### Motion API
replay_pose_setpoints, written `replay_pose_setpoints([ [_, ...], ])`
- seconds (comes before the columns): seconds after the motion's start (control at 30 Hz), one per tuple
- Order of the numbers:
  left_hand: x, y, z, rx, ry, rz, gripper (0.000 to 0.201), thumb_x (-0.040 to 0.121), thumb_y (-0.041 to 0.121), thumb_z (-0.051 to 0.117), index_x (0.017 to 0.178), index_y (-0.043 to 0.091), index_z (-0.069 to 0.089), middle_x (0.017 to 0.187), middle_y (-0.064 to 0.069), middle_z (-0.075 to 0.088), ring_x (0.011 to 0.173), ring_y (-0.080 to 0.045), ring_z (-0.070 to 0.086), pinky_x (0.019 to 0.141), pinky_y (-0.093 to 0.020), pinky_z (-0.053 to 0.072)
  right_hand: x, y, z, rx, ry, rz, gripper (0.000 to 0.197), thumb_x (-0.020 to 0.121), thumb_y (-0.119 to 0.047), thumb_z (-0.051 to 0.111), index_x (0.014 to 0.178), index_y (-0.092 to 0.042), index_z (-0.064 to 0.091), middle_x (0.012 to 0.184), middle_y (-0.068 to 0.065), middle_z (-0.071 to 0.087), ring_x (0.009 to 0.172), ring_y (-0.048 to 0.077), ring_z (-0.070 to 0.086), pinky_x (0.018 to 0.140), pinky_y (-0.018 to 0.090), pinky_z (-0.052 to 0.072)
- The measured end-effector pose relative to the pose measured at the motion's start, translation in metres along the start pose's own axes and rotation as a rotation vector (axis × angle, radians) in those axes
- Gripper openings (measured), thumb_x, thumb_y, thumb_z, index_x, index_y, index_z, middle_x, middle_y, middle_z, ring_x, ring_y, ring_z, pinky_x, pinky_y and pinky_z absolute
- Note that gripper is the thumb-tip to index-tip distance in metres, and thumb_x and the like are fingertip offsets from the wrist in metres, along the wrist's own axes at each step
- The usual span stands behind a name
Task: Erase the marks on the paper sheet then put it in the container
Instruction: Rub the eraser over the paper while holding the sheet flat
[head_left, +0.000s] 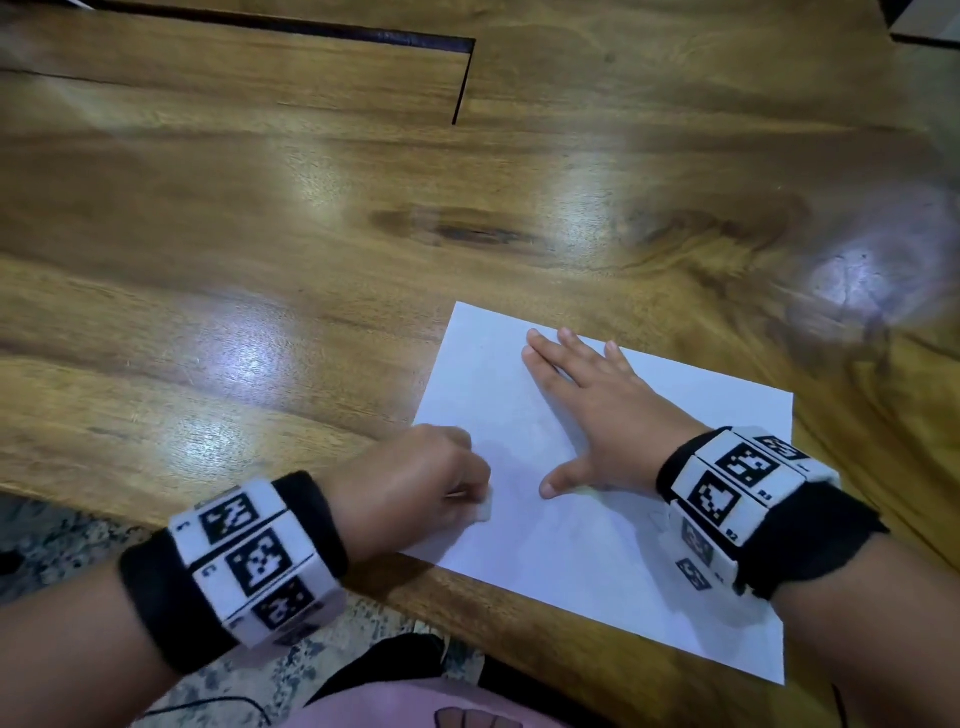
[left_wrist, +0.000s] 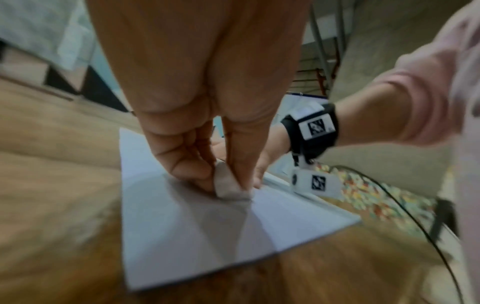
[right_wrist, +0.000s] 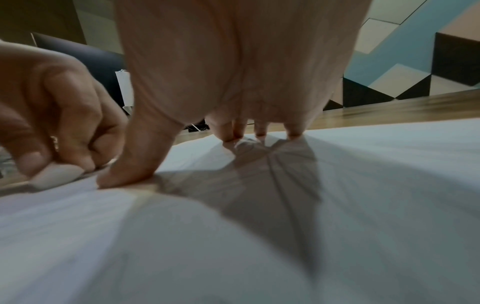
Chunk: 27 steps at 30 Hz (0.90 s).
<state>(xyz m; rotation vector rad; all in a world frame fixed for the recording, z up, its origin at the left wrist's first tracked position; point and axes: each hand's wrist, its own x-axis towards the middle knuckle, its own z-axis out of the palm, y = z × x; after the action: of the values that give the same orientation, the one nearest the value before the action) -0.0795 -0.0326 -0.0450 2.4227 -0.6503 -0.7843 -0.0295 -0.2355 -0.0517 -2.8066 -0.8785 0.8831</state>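
Note:
A white paper sheet (head_left: 597, 530) lies on the wooden table (head_left: 260, 260), its near corner past the table's front edge. My left hand (head_left: 415, 483) pinches a small white eraser (head_left: 484, 510) between thumb and fingers and holds it against the sheet's left part. The left wrist view shows the eraser (left_wrist: 228, 185) pressed on the paper (left_wrist: 194, 236). My right hand (head_left: 597, 410) lies flat on the sheet with fingers spread, thumb out toward the eraser. In the right wrist view the eraser (right_wrist: 55, 174) sits just left of my right thumb. No marks show on the paper.
A dark slot or seam (head_left: 462, 78) runs across the table at the back. A patterned floor (head_left: 62, 540) and a black cable (head_left: 218, 701) lie below the table's front edge. No container is in view.

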Motion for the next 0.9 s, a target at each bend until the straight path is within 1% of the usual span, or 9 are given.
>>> replay_pose_setpoints([
  [0.17,0.034,-0.003,-0.029,0.066,0.265,-0.006,0.009,0.074,0.021,0.068,0.076,0.012,0.067,0.076,-0.012,0.064,0.072,-0.028,0.059,0.066,-0.035,0.047,0.0,-0.001,0.0,0.008,0.005,0.0,0.123,0.07,-0.064,0.066,0.148,-0.02,-0.017,0.155,-0.009,-0.027,0.141,0.012,-0.027,0.116,0.04,-0.015],
  [0.3,0.023,-0.008,-0.016,0.066,0.184,0.04,0.008,0.077,0.019,0.066,0.069,0.017,0.064,0.071,0.0,0.051,0.068,-0.024,0.056,0.062,-0.033,0.046,0.0,0.0,0.0,0.013,0.003,0.001,0.123,0.07,-0.064,0.066,0.148,-0.02,-0.017,0.154,-0.01,-0.027,0.141,0.011,-0.028,0.116,0.039,-0.015],
  [0.43,-0.003,-0.007,-0.007,0.023,0.001,0.003,0.009,0.076,0.028,0.068,0.076,0.018,0.068,0.076,0.004,0.056,0.072,-0.015,0.058,0.064,-0.023,0.039,0.0,0.0,0.0,0.016,0.004,-0.002,0.122,0.07,-0.064,0.066,0.148,-0.02,-0.017,0.154,-0.01,-0.027,0.141,0.011,-0.028,0.116,0.038,-0.016],
  [0.5,0.006,-0.008,-0.017,0.007,0.115,-0.026,0.017,0.073,0.032,0.07,0.077,0.015,0.069,0.075,-0.003,0.064,0.07,-0.017,0.059,0.061,-0.023,0.039,0.0,0.0,0.0,0.022,0.003,-0.002,0.122,0.07,-0.063,0.066,0.148,-0.02,-0.017,0.154,-0.01,-0.027,0.141,0.011,-0.028,0.116,0.039,-0.016],
  [0.6,0.029,-0.008,-0.037,0.026,0.27,-0.092,0.016,0.074,0.025,0.072,0.085,0.013,0.07,0.077,-0.006,0.067,0.07,-0.015,0.054,0.055,-0.013,0.032,0.0,0.0,0.0,0.036,0.008,0.0,0.122,0.07,-0.063,0.067,0.149,-0.021,-0.017,0.154,-0.011,-0.027,0.14,0.01,-0.029,0.116,0.039,-0.016],
  [0.7,0.03,-0.008,-0.033,0.048,0.296,-0.06,0.01,0.074,0.018,0.07,0.073,0.008,0.068,0.074,-0.011,0.065,0.071,-0.023,0.057,0.055,-0.023,0.027,-0.001,0.0,0.0,0.033,0.008,0.001,0.122,0.07,-0.063,0.067,0.149,-0.021,-0.017,0.154,-0.011,-0.027,0.141,0.01,-0.028,0.116,0.039,-0.016],
  [0.77,0.013,-0.009,-0.023,0.046,0.23,-0.018,0.016,0.072,0.023,0.068,0.065,0.008,0.066,0.069,-0.009,0.064,0.066,-0.023,0.057,0.055,-0.023,0.029,-0.001,0.0,0.0,0.031,0.007,0.005,0.122,0.07,-0.063,0.067,0.148,-0.021,-0.017,0.154,-0.011,-0.027,0.141,0.01,-0.028,0.116,0.039,-0.016],
  [0.87,-0.005,-0.01,-0.017,0.03,-0.007,-0.074,0.009,0.073,0.019,0.072,0.074,0.01,0.07,0.073,0.003,0.063,0.07,-0.008,0.056,0.056,-0.008,0.032,-0.002,-0.001,0.0,0.026,0.008,0.005,0.121,0.071,-0.062,0.067,0.149,-0.021,-0.017,0.155,-0.01,-0.027,0.141,0.011,-0.027,0.117,0.039,-0.015],
  [0.9,-0.004,-0.011,-0.019,0.015,-0.004,-0.094,0.007,0.072,0.017,0.073,0.075,0.01,0.071,0.073,0.005,0.063,0.07,-0.006,0.055,0.056,-0.005,0.032,-0.001,-0.001,-0.001,0.028,0.01,0.005,0.121,0.071,-0.062,0.067,0.149,-0.021,-0.017,0.155,-0.01,-0.026,0.141,0.011,-0.027,0.117,0.039,-0.015],
])
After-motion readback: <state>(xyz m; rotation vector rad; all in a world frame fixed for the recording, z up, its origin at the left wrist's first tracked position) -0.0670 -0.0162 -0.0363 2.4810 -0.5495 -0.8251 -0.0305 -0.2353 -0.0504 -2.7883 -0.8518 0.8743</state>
